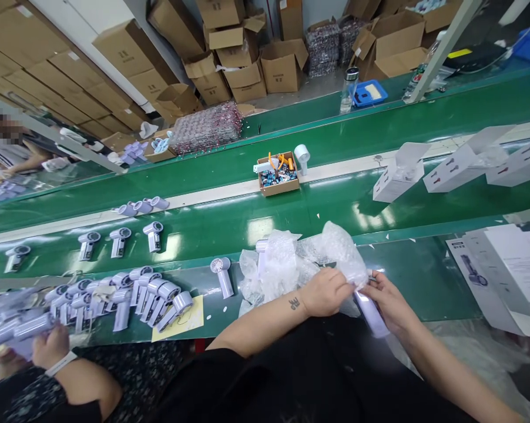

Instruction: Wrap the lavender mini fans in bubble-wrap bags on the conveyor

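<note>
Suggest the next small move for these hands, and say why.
Probably ease the bubble-wrap bag a little further down the lavender handle, the left hand guiding the bag and the right hand steadying the handle. The bag covers only the upper end, the handle sticks out below it bare, and both hands are already where bag and handle meet.

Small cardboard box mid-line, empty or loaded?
Loaded. The cardboard box is open on top; orange-handled tools and many small blue pieces show inside.

Left, 4 fans (pixel 153 238) on belt (pixel 203 226), 3 on strip (pixel 203 197); center, 1 parts box (pixel 280 189); upper right, 3 white boxes (pixel 397 179)
</note>
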{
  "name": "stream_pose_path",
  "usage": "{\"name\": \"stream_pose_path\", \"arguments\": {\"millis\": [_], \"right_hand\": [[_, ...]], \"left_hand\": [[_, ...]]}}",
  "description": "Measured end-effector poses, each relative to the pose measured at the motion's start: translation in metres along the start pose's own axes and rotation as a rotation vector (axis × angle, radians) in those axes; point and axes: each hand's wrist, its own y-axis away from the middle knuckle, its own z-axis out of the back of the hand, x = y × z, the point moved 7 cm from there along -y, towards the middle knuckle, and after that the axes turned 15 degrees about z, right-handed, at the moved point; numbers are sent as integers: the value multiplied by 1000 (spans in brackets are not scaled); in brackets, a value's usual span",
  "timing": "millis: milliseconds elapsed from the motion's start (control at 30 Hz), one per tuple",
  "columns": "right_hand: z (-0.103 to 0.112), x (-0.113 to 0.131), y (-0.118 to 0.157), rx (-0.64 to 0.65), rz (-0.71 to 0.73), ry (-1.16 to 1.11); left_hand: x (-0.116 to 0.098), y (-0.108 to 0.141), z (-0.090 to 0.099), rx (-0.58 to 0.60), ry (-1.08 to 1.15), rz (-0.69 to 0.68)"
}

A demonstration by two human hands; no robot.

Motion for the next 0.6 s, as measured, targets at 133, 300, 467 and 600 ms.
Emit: {"name": "stream_pose_path", "arguments": {"millis": [133, 300, 467, 600], "right_hand": [[12, -22, -3, -148, -47, 12], [34, -2, 4, -137, 10, 200], [55, 68, 30, 118, 165, 690], [56, 91, 43, 27, 164, 315]], "left_hand": [[6, -7, -7, -41, 57, 246], [8, -35, -18, 194, 468, 590], [3, -47, -1, 258, 787, 844], [-25, -56, 30, 267, 787, 583]]}}
